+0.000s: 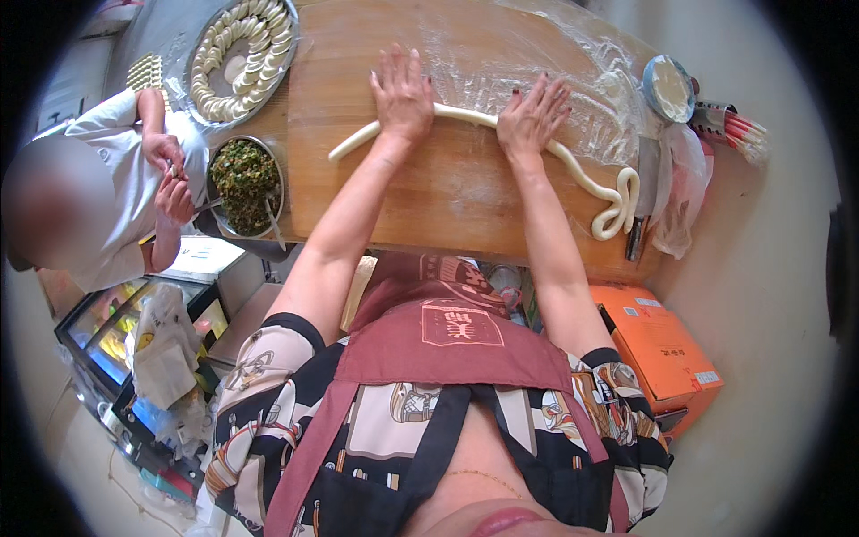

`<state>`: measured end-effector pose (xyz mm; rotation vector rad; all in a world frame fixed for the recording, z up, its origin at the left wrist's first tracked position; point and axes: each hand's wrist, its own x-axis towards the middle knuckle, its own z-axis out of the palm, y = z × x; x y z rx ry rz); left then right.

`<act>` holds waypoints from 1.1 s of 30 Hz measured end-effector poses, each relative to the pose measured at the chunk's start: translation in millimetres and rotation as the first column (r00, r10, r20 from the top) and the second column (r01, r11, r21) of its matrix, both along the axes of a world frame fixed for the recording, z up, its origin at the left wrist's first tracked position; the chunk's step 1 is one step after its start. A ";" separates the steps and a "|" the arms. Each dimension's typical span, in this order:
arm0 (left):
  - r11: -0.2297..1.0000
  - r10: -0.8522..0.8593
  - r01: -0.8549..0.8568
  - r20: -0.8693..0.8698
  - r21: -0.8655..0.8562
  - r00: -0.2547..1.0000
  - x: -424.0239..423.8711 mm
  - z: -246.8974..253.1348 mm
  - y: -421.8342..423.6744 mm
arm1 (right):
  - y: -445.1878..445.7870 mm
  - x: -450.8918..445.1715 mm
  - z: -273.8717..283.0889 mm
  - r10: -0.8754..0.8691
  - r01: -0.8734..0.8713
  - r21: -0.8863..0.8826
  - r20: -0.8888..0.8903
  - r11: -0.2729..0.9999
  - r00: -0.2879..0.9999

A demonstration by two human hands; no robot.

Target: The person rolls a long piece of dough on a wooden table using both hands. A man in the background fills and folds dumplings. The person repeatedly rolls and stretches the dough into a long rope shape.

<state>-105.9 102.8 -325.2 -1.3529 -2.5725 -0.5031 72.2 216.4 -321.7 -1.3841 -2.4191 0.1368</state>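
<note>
A long rope of pale dough point(464, 113) lies across the wooden board point(443, 194). Flat on its left part rests my left hand point(402, 101), palm down with the fingers stretched forward. My right hand point(533, 121) lies the same way farther along, its fingers spread. Neither hand grasps the dough; it passes beneath both palms. A free end sticks out left of my left hand. Beyond my right hand the rope curves toward me and folds into loops near the board's right side. White flour point(463, 67) is smeared over the board past my hands.
At the right edge lie a cleaver point(647, 178), a plastic bag point(681, 188) and a bowl of flour point(670, 87). Left stand a tray of dumplings point(268, 84) and a bowl of chopped filling point(243, 181). A co-worker's hands point(168, 174) hold a small piece beside them.
</note>
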 end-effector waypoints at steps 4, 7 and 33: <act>0.941 -0.316 0.330 0.145 -0.079 0.937 29.2 1.8 -70.9 | -37.5 60.6 10.5 0.444 -0.429 -0.173 0.062 0.887 0.894; 0.922 -0.319 0.368 0.302 -0.122 0.898 71.4 16.7 -163.2 | -124.1 136.7 1.7 0.421 -0.406 -0.191 0.044 0.894 0.906; 0.987 0.026 0.023 0.302 -0.157 0.953 36.5 34.3 -210.2 | -123.7 -31.7 24.4 0.816 -0.831 -0.320 -0.224 0.455 0.533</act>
